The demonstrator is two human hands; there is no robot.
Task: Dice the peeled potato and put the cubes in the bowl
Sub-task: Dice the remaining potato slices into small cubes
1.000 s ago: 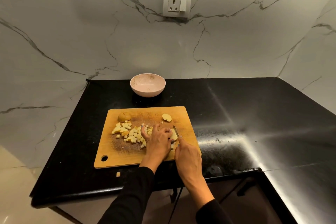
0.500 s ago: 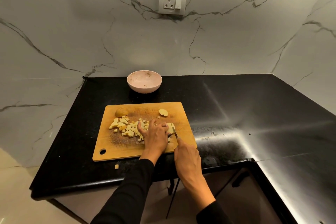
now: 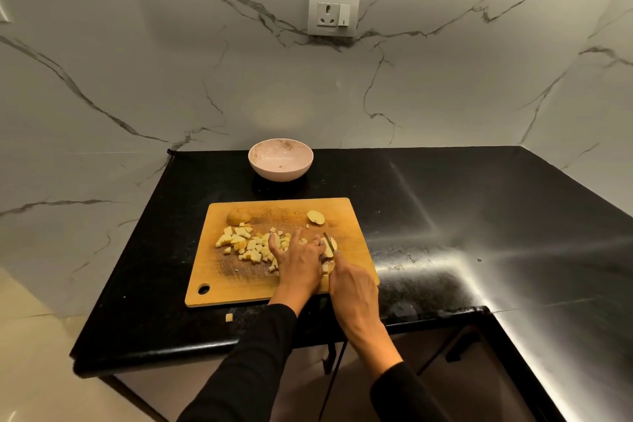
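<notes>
Wooden board [image 3: 239, 288] bears pale cubes [image 3: 245, 245]; left hand [image 3: 298, 262] pins potato [image 3: 330, 247], right hand [image 3: 354, 288] grips knife [image 3: 328, 240].

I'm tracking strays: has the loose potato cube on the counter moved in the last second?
No. The loose cube still lies just off the cutting board's near edge, slightly right of its hole.

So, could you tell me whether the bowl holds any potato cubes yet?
Empty: the bowl shows only bare, speckled inside.
</notes>
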